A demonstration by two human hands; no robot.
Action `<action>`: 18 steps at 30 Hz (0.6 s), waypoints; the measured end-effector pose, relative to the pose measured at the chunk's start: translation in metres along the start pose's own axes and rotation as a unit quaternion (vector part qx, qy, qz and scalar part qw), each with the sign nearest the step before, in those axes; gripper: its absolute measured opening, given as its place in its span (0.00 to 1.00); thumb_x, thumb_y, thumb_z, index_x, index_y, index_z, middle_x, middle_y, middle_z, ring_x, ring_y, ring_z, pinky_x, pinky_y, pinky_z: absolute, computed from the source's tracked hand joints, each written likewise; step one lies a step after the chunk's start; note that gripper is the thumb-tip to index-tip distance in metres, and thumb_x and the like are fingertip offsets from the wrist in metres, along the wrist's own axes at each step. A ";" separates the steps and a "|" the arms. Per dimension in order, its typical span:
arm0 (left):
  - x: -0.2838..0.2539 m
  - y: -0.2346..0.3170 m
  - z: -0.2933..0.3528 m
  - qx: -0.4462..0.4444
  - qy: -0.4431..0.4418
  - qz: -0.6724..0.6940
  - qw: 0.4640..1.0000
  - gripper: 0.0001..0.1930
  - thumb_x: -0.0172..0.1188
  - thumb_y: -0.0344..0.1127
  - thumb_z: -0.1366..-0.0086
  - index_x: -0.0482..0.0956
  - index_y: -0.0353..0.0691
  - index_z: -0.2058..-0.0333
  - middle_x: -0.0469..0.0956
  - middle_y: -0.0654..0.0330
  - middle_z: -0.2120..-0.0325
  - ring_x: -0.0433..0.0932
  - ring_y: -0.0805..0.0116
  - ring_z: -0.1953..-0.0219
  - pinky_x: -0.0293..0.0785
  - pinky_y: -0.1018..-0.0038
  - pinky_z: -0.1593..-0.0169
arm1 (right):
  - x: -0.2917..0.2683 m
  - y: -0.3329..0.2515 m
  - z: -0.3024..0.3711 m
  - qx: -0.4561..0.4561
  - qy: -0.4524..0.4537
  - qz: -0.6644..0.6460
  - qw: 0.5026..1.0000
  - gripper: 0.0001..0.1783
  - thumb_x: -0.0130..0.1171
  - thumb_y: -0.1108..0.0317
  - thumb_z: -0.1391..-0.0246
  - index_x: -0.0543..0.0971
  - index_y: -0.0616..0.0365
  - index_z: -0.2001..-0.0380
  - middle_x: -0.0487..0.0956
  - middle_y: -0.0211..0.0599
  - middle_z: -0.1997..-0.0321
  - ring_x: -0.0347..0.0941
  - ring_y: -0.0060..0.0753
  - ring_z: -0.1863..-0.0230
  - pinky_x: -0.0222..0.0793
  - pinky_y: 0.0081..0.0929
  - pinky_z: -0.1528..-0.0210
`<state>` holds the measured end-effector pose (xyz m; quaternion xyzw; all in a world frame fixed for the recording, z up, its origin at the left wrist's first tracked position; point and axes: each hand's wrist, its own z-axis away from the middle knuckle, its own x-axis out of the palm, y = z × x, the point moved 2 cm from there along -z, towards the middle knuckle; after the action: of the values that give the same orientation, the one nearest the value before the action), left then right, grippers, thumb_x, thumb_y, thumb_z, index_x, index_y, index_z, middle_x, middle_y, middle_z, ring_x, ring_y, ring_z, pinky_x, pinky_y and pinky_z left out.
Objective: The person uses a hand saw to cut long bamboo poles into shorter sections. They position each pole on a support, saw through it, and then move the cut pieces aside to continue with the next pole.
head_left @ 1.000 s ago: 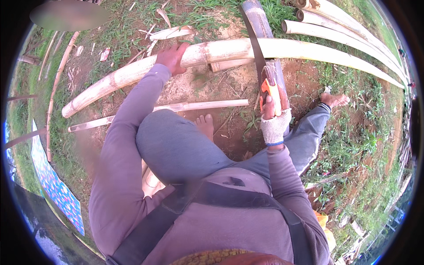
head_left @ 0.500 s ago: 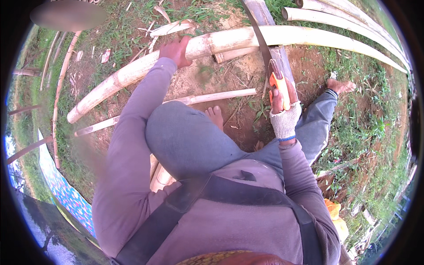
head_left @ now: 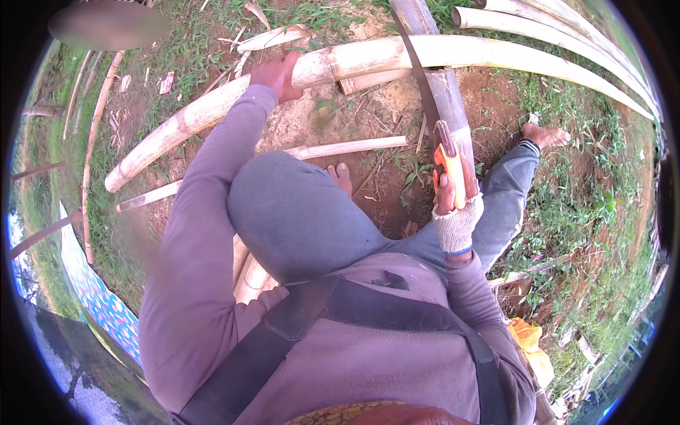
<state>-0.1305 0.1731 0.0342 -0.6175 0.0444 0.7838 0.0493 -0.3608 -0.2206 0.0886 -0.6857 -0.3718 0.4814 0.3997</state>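
A long pale bamboo pole (head_left: 382, 57) runs across in front of me, resting over a grey post (head_left: 450, 106). My left hand (head_left: 278, 76), bare, is wrapped round the pole left of its middle. In my right hand (head_left: 457, 205), which wears a whitish fingerless glove, is a handsaw (head_left: 419, 69) with an orange handle. Its long dark blade lies across the pole right beside the grey post. How deep the blade sits in the bamboo I cannot tell.
More bamboo poles (head_left: 489, 28) lie at the far right. A thin split length (head_left: 354, 146) is on the ground by my bare foot (head_left: 343, 177). At the left stand thin sticks (head_left: 98, 142) and a blue patterned sheet (head_left: 106, 304). Orange cloth or plastic (head_left: 528, 336) lies at my right.
My right hand has drawn the saw back toward me, so its handle is nearer my body. My left hand keeps its grip on the pole.
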 end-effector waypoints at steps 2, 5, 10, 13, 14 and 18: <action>0.003 0.001 -0.002 -0.001 0.010 -0.002 1.000 0.50 0.80 0.52 0.49 0.65 0.54 0.29 0.80 0.45 0.43 0.83 0.41 0.43 0.74 0.43 0.37 | 0.000 0.017 0.013 0.023 0.000 -0.105 0.994 0.31 0.64 0.63 0.28 0.71 0.63 0.28 0.79 0.46 0.33 0.80 0.36 0.40 0.82 0.31 0.41; 0.007 0.004 -0.005 -0.002 0.016 -0.004 1.000 0.50 0.81 0.52 0.49 0.65 0.54 0.29 0.80 0.45 0.43 0.83 0.41 0.42 0.74 0.42 0.37 | 0.022 0.030 -0.020 0.014 -0.004 -0.107 0.994 0.28 0.63 0.66 0.28 0.73 0.63 0.29 0.80 0.46 0.35 0.81 0.35 0.42 0.82 0.29 0.43; 0.005 0.003 -0.007 0.012 0.030 -0.005 0.999 0.51 0.81 0.52 0.49 0.64 0.54 0.29 0.81 0.45 0.45 0.83 0.40 0.43 0.75 0.46 0.38 | 0.065 -0.002 -0.100 -0.022 0.017 0.000 1.000 0.24 0.65 0.69 0.31 0.76 0.66 0.35 0.87 0.46 0.52 0.85 0.35 0.55 0.81 0.30 0.53; -0.011 0.009 -0.004 -0.013 -0.029 -0.002 0.999 0.49 0.80 0.53 0.47 0.64 0.55 0.29 0.79 0.45 0.40 0.80 0.40 0.37 0.71 0.42 0.31 | 0.036 0.006 -0.056 -0.041 0.024 -0.004 0.999 0.26 0.64 0.68 0.30 0.76 0.68 0.34 0.85 0.48 0.47 0.84 0.37 0.50 0.80 0.34 0.47; -0.010 0.005 -0.005 -0.006 -0.033 0.013 0.999 0.49 0.80 0.53 0.47 0.64 0.54 0.29 0.79 0.45 0.40 0.80 0.41 0.37 0.72 0.42 0.32 | 0.025 0.014 -0.032 -0.030 0.026 -0.064 0.997 0.27 0.64 0.68 0.30 0.75 0.69 0.33 0.85 0.51 0.42 0.84 0.41 0.46 0.80 0.37 0.42; 0.006 -0.003 -0.003 0.012 0.034 -0.006 0.999 0.52 0.81 0.53 0.51 0.65 0.54 0.28 0.81 0.45 0.46 0.83 0.41 0.43 0.75 0.48 0.37 | -0.012 0.015 0.041 0.016 0.024 -0.060 0.998 0.27 0.60 0.64 0.29 0.74 0.70 0.33 0.83 0.55 0.36 0.82 0.46 0.38 0.77 0.38 0.36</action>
<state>-0.1288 0.1763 0.0278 -0.6433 0.0514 0.7615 0.0599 -0.4015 -0.2298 0.0705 -0.6672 -0.3948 0.4460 0.4473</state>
